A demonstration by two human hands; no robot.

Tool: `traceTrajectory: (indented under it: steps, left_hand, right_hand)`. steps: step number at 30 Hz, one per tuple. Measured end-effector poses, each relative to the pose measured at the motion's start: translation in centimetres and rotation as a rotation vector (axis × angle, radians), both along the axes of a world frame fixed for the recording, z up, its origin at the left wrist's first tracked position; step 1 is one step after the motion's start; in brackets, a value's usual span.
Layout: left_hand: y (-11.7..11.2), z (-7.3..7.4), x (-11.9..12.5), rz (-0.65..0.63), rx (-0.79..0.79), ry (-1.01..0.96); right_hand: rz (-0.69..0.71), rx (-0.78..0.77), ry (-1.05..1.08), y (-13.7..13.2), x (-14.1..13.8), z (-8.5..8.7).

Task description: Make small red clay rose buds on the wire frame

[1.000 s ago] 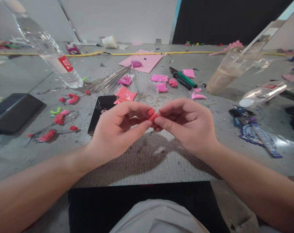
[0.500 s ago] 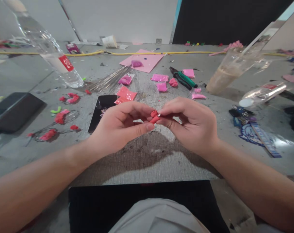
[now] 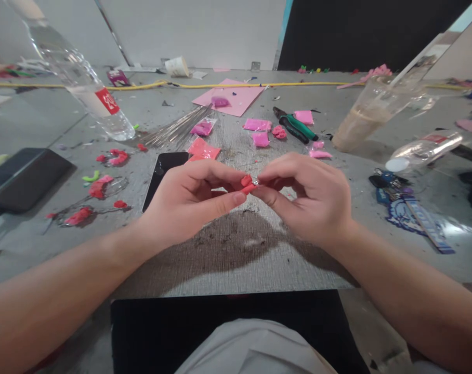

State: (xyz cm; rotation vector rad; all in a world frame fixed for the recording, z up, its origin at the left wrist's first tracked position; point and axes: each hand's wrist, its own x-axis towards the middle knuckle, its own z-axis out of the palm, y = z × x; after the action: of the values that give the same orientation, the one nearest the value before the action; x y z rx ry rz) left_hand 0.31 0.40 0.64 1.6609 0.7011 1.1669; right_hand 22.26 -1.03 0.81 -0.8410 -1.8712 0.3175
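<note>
My left hand [image 3: 189,200] and my right hand [image 3: 304,195] meet over the middle of the grey table [image 3: 236,259]. Both pinch a small red clay piece [image 3: 246,183] between thumbs and fingertips, with a bit of thin wire showing at its right end. The fingers of both hands are curled closed around it. A black phone [image 3: 164,169] lies just behind my left hand. Orange-red clay packets [image 3: 202,149] lie beyond the phone.
Red clay bits on wire [image 3: 97,187] lie at left near a dark case [image 3: 23,179]. A water bottle [image 3: 78,78], wire bundle [image 3: 173,130], pink packets [image 3: 256,124], green pliers [image 3: 294,124], a drink cup [image 3: 366,117], a fallen bottle [image 3: 423,150] and keys [image 3: 392,189] surround the hands.
My right hand's fingers have shifted slightly up on the red clay piece and a bit of wire now shows; my hands have stayed in place.
</note>
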Motion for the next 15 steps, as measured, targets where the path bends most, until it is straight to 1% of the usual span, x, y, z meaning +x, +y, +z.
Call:
traceTrajectory:
  steps: [3, 5, 7, 9, 15]
  left_hand:
    - [-0.3, -0.1, 0.0, 0.083, 0.124, 0.068]
    - [-0.5, -0.2, -0.1, 0.109, 0.219, 0.11]
    - [-0.7, -0.3, -0.1, 0.128, 0.296, 0.145]
    - [-0.8, -0.3, -0.1, 0.146, 0.349, 0.183]
    - [-1.3, -0.1, 0.0, 0.165, 0.451, 0.266]
  right_hand:
    - [0.085, -0.285, 0.127, -0.3, -0.5, -0.1]
    - [0.163, -0.398, 0.216, -0.4, -0.7, -0.3]
    - [0.206, -0.425, 0.268, -0.5, -0.9, -0.4]
    - [0.221, -0.415, 0.291, -0.6, -0.9, -0.5]
    - [0.217, -0.398, 0.303, -1.0, -1.0, -0.4]
